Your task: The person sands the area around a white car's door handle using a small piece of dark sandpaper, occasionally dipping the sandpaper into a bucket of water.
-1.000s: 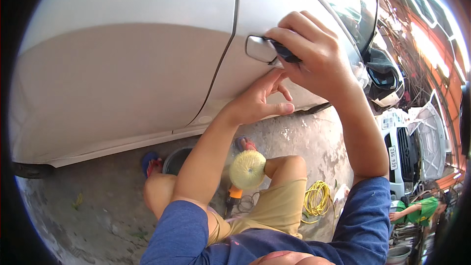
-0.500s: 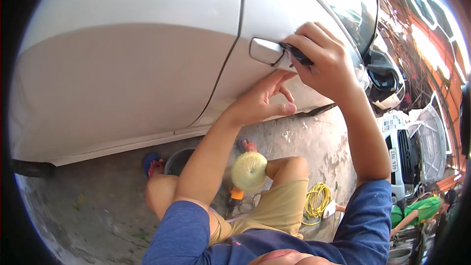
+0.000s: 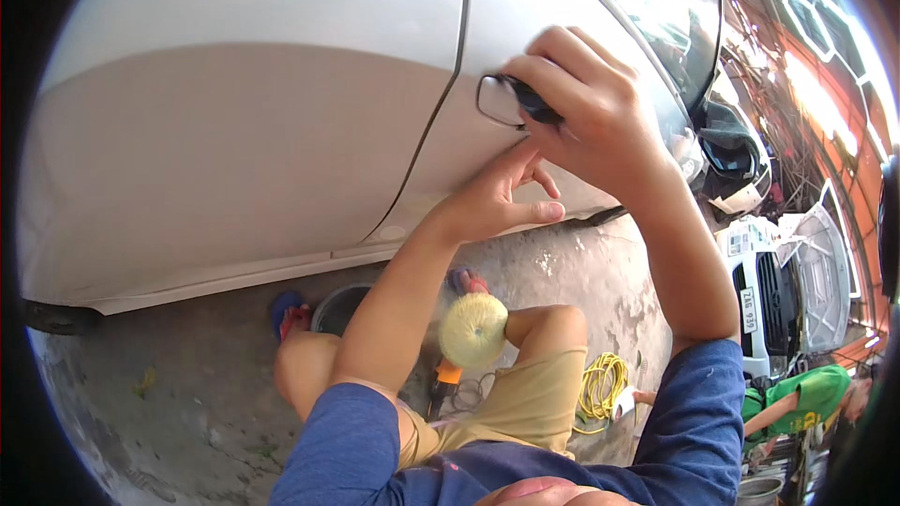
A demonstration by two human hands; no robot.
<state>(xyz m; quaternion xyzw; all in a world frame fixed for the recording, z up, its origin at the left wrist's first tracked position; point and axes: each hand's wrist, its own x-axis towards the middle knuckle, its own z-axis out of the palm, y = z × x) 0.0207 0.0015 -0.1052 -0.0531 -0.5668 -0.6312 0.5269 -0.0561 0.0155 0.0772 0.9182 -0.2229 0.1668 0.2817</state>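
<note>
My right hand (image 3: 586,108) is closed on a small black object (image 3: 536,101) over the silver door handle (image 3: 499,99) of a white car door (image 3: 253,150). I cannot make out exactly what the object is. Just below the handle, my left hand (image 3: 502,197) rests its fingertips on the door panel, thumb out and fingers apart, partly curled.
A buffer (image 3: 469,328) with a yellowish round pad stands between my legs, beside a dark bucket (image 3: 337,309) and a coiled yellow cord (image 3: 602,384). At right are a white vehicle front (image 3: 759,300), an upright grey panel (image 3: 823,272) and a person in green (image 3: 806,398).
My right hand shifted right and down half a second ago and is now back up and left, over the handle. My left hand barely moves. The person in green has changed posture.
</note>
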